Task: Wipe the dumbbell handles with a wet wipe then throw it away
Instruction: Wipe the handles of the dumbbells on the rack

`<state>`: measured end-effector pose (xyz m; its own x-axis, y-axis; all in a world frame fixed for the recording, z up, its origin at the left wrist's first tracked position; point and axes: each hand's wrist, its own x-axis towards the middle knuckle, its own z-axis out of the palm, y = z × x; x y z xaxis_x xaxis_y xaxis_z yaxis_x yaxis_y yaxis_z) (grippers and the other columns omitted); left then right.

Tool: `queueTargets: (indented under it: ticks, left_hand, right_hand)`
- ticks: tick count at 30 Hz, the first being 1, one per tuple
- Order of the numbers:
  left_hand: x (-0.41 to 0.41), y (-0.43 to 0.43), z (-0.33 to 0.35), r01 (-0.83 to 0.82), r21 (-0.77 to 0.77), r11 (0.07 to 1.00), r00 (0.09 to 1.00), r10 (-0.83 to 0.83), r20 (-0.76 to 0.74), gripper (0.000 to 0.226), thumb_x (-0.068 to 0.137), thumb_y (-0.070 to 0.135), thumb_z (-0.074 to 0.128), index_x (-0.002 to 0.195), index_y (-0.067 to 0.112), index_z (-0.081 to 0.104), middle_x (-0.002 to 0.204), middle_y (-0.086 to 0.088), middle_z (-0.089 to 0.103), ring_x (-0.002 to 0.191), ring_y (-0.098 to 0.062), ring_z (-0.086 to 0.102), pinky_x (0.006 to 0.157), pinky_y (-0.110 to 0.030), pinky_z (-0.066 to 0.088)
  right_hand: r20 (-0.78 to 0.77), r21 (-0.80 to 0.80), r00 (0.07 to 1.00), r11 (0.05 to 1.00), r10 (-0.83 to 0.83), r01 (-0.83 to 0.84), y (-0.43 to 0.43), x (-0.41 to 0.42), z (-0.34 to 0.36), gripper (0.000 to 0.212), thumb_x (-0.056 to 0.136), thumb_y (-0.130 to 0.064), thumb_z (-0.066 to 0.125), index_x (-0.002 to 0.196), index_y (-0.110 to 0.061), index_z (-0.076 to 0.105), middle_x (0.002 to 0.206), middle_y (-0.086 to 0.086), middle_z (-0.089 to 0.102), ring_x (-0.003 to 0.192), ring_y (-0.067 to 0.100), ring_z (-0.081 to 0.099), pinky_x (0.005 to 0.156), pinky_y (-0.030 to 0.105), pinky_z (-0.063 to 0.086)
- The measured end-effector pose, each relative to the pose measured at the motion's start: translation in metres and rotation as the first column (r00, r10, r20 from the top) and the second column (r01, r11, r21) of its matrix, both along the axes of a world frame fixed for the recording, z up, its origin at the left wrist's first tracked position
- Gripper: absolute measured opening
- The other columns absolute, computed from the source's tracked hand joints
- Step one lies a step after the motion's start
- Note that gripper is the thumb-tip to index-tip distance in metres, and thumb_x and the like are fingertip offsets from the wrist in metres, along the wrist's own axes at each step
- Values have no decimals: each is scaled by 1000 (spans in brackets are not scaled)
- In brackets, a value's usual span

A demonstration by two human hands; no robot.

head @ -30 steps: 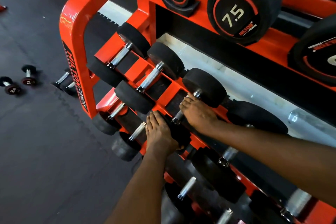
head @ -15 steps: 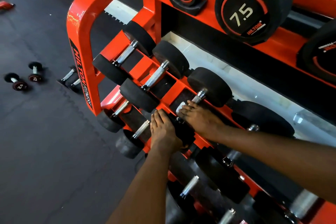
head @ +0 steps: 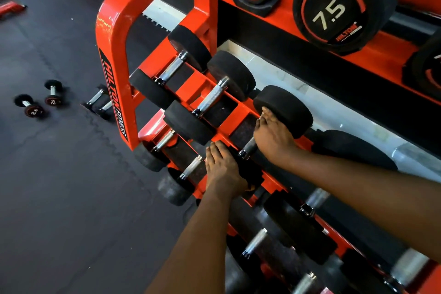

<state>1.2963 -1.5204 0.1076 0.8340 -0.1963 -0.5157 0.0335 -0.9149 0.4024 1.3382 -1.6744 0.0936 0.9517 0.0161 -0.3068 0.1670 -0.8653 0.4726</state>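
An orange dumbbell rack [head: 112, 38] holds rows of black dumbbells with chrome handles. My right hand [head: 274, 138] is wrapped over the handle [head: 249, 148] of the third dumbbell on the middle shelf. Its fingertips are up against the far head [head: 286, 107]. The wet wipe is almost wholly hidden under that hand; only a pale sliver [head: 261, 116] shows at the fingertips. My left hand [head: 223, 169] lies flat, fingers straight, on the near black head of the same dumbbell.
Two more dumbbells [head: 211, 98] [head: 171, 68] lie to the left on the same shelf, larger ones below and to the right. A 7.5 dumbbell [head: 334, 12] sits on the top shelf. Small dumbbells [head: 53, 93] lie on the dark floor mat at left.
My right hand has slid up the handle from its near end towards the far head, covering the wipe that showed white before. My left hand has stayed on the near head.
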Motion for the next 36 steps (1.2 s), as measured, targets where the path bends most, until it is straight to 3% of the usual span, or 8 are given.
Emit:
queueTargets:
  ticks: [8, 13, 18, 22, 26, 29, 32, 36]
  left_hand:
    - [17, 6, 13, 130, 48, 990, 971, -118, -206, 130, 87, 36, 77, 151, 0, -30, 161, -21, -31, 151, -35, -25, 126, -44, -4]
    - [18, 6, 14, 132, 59, 989, 974, -119, -193, 131, 86, 37, 78, 150, 0, -30, 162, -21, -30, 151, -35, -25, 126, -44, -2]
    - [17, 6, 12, 163, 68, 984, 969, -147, -196, 131, 86, 36, 79, 150, -2, -29, 161, -23, -30, 151, -36, -24, 126, -44, -4]
    - [19, 9, 14, 164, 56, 985, 964, -148, -221, 131, 87, 34, 78, 149, 0, -31, 161, -21, -32, 151, -35, -26, 126, -44, -2]
    - [21, 8, 15, 175, 79, 981, 957, -151, -247, 127, 87, 39, 77, 153, -3, -24, 161, -24, -29, 152, -37, -21, 126, -44, 3]
    - [24, 8, 16, 207, 99, 973, 947, -174, -270, 125, 89, 39, 74, 152, -3, -25, 159, -26, -33, 151, -38, -22, 126, -45, 3]
    - [26, 12, 14, 222, 79, 972, 934, -189, -302, 118, 93, 38, 69, 153, -3, -23, 161, -30, -23, 152, -42, -15, 126, -48, 5]
    - [29, 12, 22, 242, 71, 968, 928, -209, -308, 117, 96, 39, 65, 149, -1, -32, 159, -24, -33, 150, -38, -24, 125, -47, -1]
  right_hand:
    - [-75, -120, 995, 990, 69, -78, 5, -29, 15, 50, 101, -22, 36, 145, 1, 38, 155, 26, 29, 148, 38, 18, 122, 46, -1]
    - [-115, 147, 993, 989, 15, 2, 5, 16, 26, 27, 93, -16, 52, 114, -14, 68, 115, 8, 67, 116, 26, 59, 116, 40, 29]
    - [-62, 122, 987, 983, 147, -139, 6, -4, 24, 25, 92, -17, 49, 109, -13, 68, 109, 8, 67, 109, 27, 58, 103, 38, 40]
    - [-226, 449, 963, 893, 149, -32, 9, 8, 27, 18, 88, -11, 52, 101, -9, 65, 104, 15, 67, 102, 33, 63, 86, 39, 50]
    - [-130, 487, 950, 852, 285, -189, 18, -14, 0, 38, 88, -9, 40, 115, -13, 65, 114, 9, 67, 113, 26, 59, 115, 34, 25]
    - [33, 589, 997, 804, 73, -78, 10, -27, -3, 52, 89, -8, 31, 133, -17, 57, 137, 1, 57, 137, 18, 41, 122, 31, 9]
    - [35, 846, 903, 494, -428, 201, 20, -50, -4, 55, 86, 4, 42, 133, -19, 61, 144, 2, 53, 140, 20, 38, 115, 27, 24]
    - [-335, 934, 305, -271, -892, 231, 31, -67, -18, 39, 87, 4, 51, 115, -12, 72, 114, 11, 71, 110, 32, 63, 91, 34, 50]
